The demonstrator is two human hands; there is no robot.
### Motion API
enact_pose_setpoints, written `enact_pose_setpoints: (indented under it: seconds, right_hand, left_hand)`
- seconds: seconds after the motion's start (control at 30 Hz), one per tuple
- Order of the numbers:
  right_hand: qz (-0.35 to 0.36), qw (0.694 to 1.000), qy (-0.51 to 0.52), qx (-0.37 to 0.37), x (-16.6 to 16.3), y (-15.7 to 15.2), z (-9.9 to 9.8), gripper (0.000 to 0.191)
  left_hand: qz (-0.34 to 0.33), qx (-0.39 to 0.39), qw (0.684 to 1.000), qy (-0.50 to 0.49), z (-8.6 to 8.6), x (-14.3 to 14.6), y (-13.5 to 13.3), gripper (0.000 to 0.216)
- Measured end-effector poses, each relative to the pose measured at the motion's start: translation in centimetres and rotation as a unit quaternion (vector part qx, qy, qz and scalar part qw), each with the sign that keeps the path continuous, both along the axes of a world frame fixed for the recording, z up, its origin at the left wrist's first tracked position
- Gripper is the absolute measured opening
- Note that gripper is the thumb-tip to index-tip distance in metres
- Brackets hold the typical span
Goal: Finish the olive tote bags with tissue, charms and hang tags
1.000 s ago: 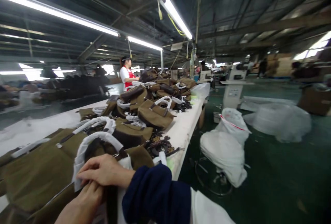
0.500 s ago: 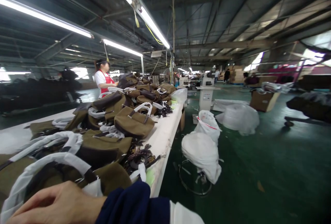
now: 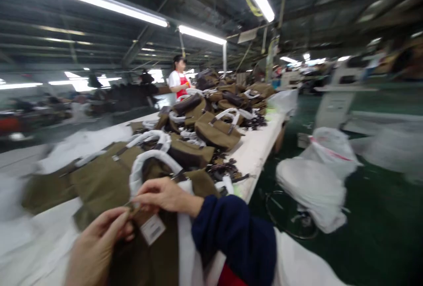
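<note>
My left hand and my right hand meet over an olive bag close in front of me. Fingers of both hands are pinched together at the top of a brown hang tag. A white barcode label hangs beside that tag, against the bag. Whatever thin cord or loop lies between the fingertips is too small to make out. Just behind my right hand rises a carrying handle wrapped in white. Another olive bag lies flat to the left.
More olive bags with wrapped handles are heaped along the white table. Dark straps lie near its right edge. A stool covered in white stands on the green floor. Across the table is a person in a red apron.
My view has swung left, so the table appears further right. My left hand has come into view, and both hands now meet at the hang tag.
</note>
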State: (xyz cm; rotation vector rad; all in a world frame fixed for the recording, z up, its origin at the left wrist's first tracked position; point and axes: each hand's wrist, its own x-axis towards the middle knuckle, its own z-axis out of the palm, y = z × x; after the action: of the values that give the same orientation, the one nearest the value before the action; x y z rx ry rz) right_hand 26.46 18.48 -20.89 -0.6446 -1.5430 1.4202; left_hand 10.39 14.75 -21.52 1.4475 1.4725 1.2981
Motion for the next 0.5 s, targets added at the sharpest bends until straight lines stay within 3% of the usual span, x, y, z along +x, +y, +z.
enact_pose_setpoints:
  seconds: [0.1, 0.27, 0.5]
  right_hand:
    - [-0.009, 1.0, -0.003, 0.012, 0.0, 0.0, -0.4, 0.037]
    - [0.015, 0.998, -0.045, 0.052, 0.4, 0.3, -0.9, 0.028]
    - [-0.007, 0.985, -0.104, 0.141, 0.3, 0.5, -1.0, 0.013]
  left_hand:
    - [-0.067, -0.013, 0.996, -0.058, 0.5, -2.5, -1.8, 0.039]
    - [-0.093, 0.012, 0.993, -0.074, 0.0, -1.8, -1.4, 0.026]
    - [-0.103, 0.016, 0.994, -0.043, -0.2, -1.6, -1.6, 0.023]
